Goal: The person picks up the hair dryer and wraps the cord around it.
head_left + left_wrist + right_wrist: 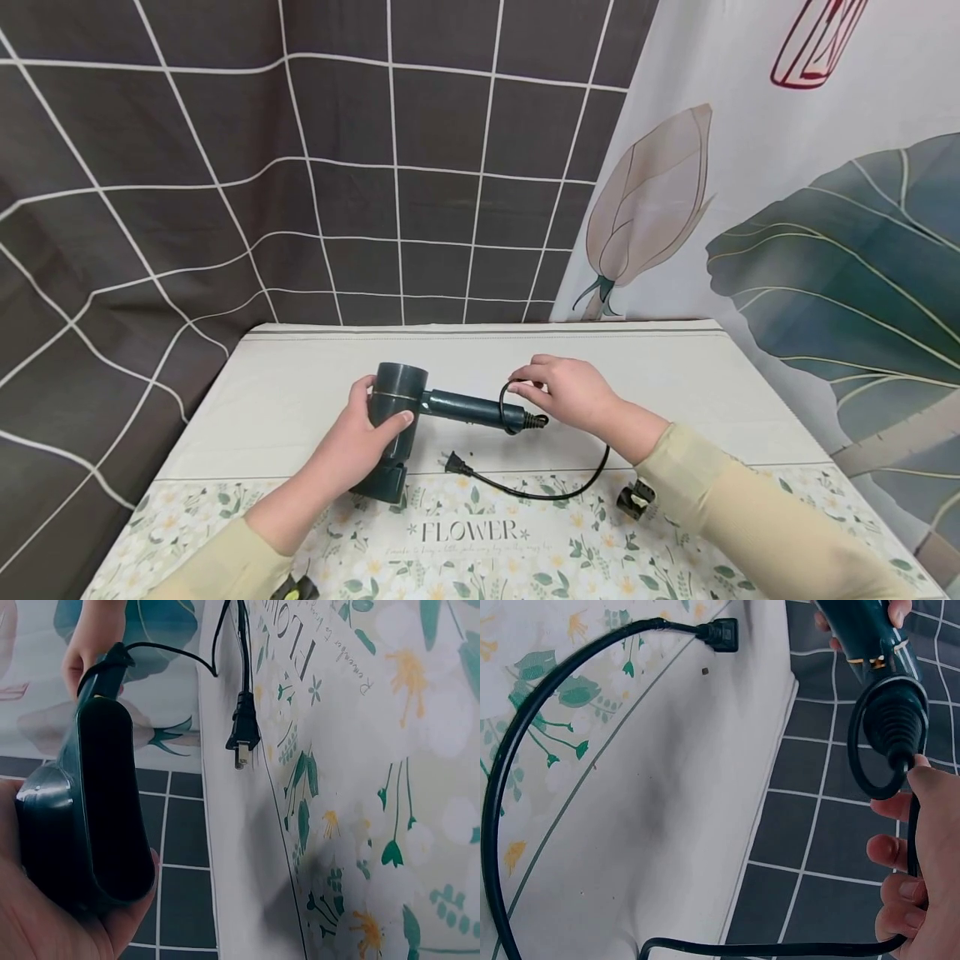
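Observation:
My left hand grips the barrel of a dark teal hair dryer, thumb across its near side. The handle points right, and the flat nozzle shows its long dark opening in the left wrist view. Between thumb and fingers, my right hand holds the black power cord near the handle's end. One turn of cord circles the handle there, just by the ribbed cord sleeve. From the right hand the cord curves down and back left to its two-prong plug, close over the table.
A table with a white cloth, floral toward me and printed FLOWER, lies below. Behind it hang a dark grid-patterned curtain and a white one with leaf prints. A small black device shows below the right sleeve.

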`<state>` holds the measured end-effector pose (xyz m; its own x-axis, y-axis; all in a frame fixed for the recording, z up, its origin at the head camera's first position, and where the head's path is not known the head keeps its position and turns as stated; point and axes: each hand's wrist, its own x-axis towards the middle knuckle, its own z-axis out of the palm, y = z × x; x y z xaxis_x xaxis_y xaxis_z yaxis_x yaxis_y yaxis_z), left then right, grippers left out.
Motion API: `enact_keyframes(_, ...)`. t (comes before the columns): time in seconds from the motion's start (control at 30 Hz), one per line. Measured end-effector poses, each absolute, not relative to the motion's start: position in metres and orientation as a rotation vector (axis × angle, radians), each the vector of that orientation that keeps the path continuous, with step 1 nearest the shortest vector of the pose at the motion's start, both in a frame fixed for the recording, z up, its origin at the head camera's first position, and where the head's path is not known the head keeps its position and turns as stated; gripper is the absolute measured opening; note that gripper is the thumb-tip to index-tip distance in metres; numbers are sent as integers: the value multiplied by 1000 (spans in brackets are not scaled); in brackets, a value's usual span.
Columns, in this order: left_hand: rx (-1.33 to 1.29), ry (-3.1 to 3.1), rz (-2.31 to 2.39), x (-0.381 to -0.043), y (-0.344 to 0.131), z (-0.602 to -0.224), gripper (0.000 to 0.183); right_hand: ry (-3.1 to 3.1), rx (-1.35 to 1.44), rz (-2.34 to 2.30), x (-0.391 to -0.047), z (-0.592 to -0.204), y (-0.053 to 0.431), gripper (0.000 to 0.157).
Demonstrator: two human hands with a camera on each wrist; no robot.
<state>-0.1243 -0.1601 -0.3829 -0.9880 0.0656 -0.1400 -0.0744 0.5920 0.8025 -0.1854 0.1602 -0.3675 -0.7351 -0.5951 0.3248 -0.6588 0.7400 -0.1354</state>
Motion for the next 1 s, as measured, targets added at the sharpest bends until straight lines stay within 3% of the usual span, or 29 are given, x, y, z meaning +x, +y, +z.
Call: enact_keyframes(1.0, -66, 2473, 1630, -113, -152, -379, 92, -2860, 1005, 627, -194, -364, 158, 38)
